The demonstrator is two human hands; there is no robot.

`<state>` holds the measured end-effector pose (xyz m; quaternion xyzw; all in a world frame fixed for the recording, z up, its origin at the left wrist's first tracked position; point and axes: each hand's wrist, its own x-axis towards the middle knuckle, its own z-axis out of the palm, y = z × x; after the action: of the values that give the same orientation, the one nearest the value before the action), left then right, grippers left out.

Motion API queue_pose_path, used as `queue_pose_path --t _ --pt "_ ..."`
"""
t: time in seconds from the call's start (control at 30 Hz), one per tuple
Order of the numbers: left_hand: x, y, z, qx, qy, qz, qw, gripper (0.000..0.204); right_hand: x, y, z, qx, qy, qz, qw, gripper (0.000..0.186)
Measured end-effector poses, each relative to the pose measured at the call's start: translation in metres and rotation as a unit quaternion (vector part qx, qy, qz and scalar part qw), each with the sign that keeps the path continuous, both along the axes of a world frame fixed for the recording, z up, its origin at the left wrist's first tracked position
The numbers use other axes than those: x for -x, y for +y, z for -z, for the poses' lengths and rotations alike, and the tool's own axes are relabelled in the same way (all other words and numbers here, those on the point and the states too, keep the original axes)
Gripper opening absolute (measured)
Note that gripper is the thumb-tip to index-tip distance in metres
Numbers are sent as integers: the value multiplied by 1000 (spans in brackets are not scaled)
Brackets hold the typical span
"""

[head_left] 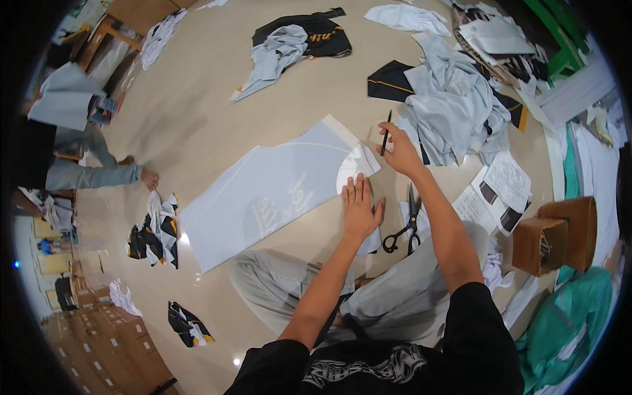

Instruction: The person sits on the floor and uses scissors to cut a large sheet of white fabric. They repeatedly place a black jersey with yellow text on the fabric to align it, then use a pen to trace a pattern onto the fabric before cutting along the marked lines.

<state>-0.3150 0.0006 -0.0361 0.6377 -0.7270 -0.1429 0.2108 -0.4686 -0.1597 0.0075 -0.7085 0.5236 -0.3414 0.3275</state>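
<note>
A light grey-blue cut fabric panel point(257, 191) with pale printing lies flat on the floor before my crossed legs. At its right end sits a white curved pattern piece point(353, 167). My left hand point(359, 209) rests with spread fingers at the lower edge of that white piece, pressing on it and the fabric. My right hand point(399, 150) is raised just right of the panel's end, fingers closed round a dark pencil or pen point(386, 131) that points upward. Black-handled scissors point(409, 224) lie below my right forearm, near my knee.
A grey fabric heap point(451, 92) lies at the far right, and a black-and-grey garment point(303, 43) at the far middle. Fabric scraps point(156, 230) are on the left, near another person's foot point(150, 178). Papers point(503, 184) and a cardboard box point(540, 245) stand right.
</note>
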Motion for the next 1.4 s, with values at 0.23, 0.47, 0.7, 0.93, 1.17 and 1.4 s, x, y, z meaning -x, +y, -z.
queue_pose_path --t 0.23,0.47,0.7,0.93,1.17,1.4 --pt "-3 3 -1 2 -2 -16 1000 74 -62 -1 -21 -172 -285 -23 943 37" --pt "-5 4 -6 7 -1 -16 1000 74 -81 19 40 -248 -260 10 933 24" --pt "-11 7 -6 -17 -28 -30 999 74 -89 29 40 -271 -288 1 919 16" --pt "-12 7 -9 -18 -20 -35 999 77 -90 27 37 -275 -276 5 921 14" --pt "-14 8 -8 -14 -15 -41 999 77 -92 27 40 -269 -270 -9 924 13" --pt "-15 9 -11 2 -24 -45 999 75 -91 25 41 -259 -263 -7 929 12"
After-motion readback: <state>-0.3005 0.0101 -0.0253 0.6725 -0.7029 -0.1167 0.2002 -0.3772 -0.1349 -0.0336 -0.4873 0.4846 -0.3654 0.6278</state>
